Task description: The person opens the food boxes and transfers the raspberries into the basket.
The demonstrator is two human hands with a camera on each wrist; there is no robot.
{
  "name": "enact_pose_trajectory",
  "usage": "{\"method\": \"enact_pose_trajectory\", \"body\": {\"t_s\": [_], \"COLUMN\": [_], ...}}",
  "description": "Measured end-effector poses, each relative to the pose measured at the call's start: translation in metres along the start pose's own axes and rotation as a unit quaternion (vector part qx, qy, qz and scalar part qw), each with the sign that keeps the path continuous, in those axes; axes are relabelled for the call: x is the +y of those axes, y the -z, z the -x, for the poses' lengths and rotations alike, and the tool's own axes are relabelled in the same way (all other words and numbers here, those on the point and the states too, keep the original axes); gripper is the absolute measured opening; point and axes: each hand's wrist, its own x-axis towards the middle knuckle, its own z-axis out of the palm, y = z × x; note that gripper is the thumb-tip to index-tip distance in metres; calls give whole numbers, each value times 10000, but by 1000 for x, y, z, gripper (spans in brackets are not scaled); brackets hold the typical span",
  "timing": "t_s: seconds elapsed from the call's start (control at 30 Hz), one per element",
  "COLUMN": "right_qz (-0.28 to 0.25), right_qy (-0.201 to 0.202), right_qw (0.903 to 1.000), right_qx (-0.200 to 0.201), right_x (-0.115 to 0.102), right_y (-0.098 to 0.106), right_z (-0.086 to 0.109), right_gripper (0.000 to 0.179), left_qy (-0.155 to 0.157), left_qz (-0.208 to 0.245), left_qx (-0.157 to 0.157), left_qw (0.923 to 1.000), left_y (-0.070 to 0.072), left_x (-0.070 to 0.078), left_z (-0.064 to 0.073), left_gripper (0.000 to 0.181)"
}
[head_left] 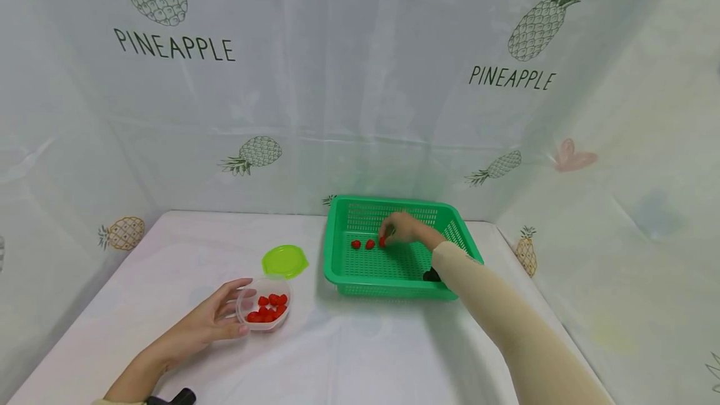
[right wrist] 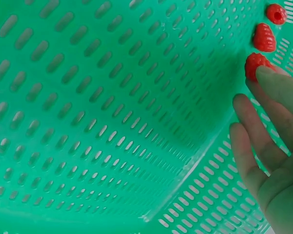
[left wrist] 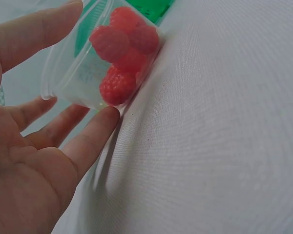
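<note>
A clear plastic container [head_left: 245, 311] with several red raspberries [left wrist: 118, 87] inside stands on the table at the left. My left hand [head_left: 210, 316] holds it from its left side, thumb at the near side and fingers around the far side. Inside the green basket [head_left: 388, 292], my right hand [head_left: 404, 228] pinches a raspberry [right wrist: 257, 66] between thumb and index finger, low near the basket's bottom. Two more raspberries [head_left: 356, 244] lie in a row to the left of it. The right hand's other fingers are loosely bent over the basket's slotted surface.
A bright green lid [head_left: 284, 261] lies on the white-covered table [head_left: 349, 361] behind the container, left of the basket. Pale curtains printed with pineapples [head_left: 360, 80] close in the back and sides. The right forearm crosses the basket's near right rim.
</note>
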Motion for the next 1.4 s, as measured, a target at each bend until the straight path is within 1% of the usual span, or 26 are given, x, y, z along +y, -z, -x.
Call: {"method": "enact_pose_trajectory", "body": {"t_s": [0.13, 0.23, 0.37, 0.43, 0.47, 0.6, 0.83, 0.93, 1.13, 1.23, 1.4], "right_qz": [9, 119, 136, 55, 48, -46, 24, -103, -347, -396, -546], "right_qy": [17, 142, 184, 68, 71, 81, 516, 666, 939, 1028, 1077], "right_qw": [10000, 9998, 9996, 9997, 9998, 9999, 9985, 9974, 9932, 9908, 9884], "right_qx": [-54, -70, -157, -211, -196, -81, 178, 258, 601, 790, 924], "right_x": [-1, -3, -5, -6, -7, -16, -39, -53, -75, -83, -101], "right_y": [-1, 0, 7, 14, 17, 32, 45, 48, 43, 36, 25], "right_z": [1, 4, 8, 11, 12, 21, 32, 41, 54, 56, 58], "right_gripper": [16, 17, 20, 23, 24, 29, 35, 37, 40, 40, 40], "left_qy": [20, 48, 46, 17, 4, -37, -111, -100, 8, 4, -15], "left_qz": [10, 9, 26, 45, 53, 31, -36, -46, -149, -163, -217], "left_qx": [0, 23, 20, -15, -27, -45, 2, -6, -4, -12, 9], "left_qw": [10000, 10000, 10000, 10000, 10000, 10000, 9999, 9999, 9999, 9999, 9998], "left_y": [-2, -3, -4, -3, -3, -2, 1, 2, 1, 1, 1], "left_x": [-1, 0, 0, 0, 0, -1, -3, -2, 1, 2, 2], "left_z": [0, 0, 0, 1, 1, 2, 6, 5, 3, 2, 0], "left_gripper": [90, 90, 90, 91, 91, 90, 90, 90, 92, 93, 92]}}
